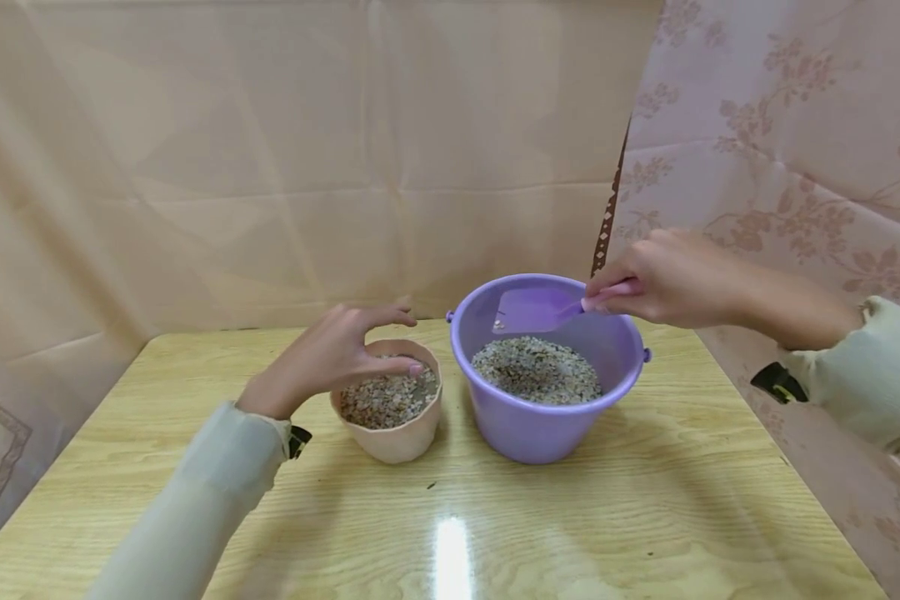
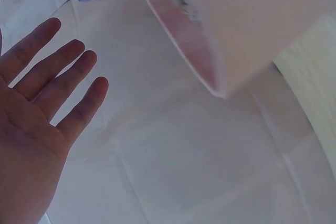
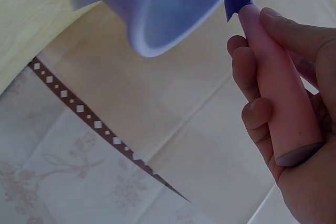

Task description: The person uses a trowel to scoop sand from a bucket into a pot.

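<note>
In the head view my right hand [image 1: 671,279] grips the pink handle [image 3: 283,93] of a small shovel, fingers and thumb curled round it in the right wrist view. The shovel's flat purple blade [image 1: 531,310] hangs inside the mouth of a purple bucket [image 1: 536,429], above the gravel [image 1: 536,371] there. A few grains cling to the blade. My left hand [image 1: 337,354] hovers at a cream pot [image 1: 393,442] that holds more gravel [image 1: 386,402]. Its fingers are spread and relaxed, with nothing in them, in the left wrist view. Whether the thumb touches the gravel, I cannot tell.
Pot and bucket stand side by side on a wooden table [image 1: 495,525], the bucket on the right. Behind hangs a beige cloth [image 1: 292,167]; a floral cloth [image 1: 802,150] hangs at the right. Small dark specks lie on the tabletop.
</note>
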Demonstrator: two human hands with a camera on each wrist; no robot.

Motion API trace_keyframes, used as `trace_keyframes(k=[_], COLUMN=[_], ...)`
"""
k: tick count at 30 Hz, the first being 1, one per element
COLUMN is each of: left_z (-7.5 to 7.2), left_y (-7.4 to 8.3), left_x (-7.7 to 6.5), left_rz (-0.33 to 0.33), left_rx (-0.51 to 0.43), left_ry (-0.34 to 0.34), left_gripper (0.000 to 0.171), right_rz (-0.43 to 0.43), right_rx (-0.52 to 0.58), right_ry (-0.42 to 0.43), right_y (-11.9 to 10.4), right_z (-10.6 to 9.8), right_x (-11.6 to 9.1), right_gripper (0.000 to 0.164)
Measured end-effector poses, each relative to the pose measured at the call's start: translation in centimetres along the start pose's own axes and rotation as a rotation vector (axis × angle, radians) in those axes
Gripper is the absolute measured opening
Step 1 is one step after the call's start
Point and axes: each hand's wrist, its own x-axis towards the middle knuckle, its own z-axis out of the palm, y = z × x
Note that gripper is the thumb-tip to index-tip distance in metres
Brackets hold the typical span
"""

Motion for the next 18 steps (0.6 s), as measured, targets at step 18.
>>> trace_keyframes(k=[18], left_z=[1.8], left_y=[2.4], left_x=[3.2], left_rz=[0.021], left_rx=[-0.082], left_ry=[-0.109], left_gripper=[0.076], right_rz=[-0.008], right_rx=[-0.022], right_ry=[-0.099], right_y=[1.1], right_z=[2.0], right_x=[-0.2], right_gripper=[0.009])
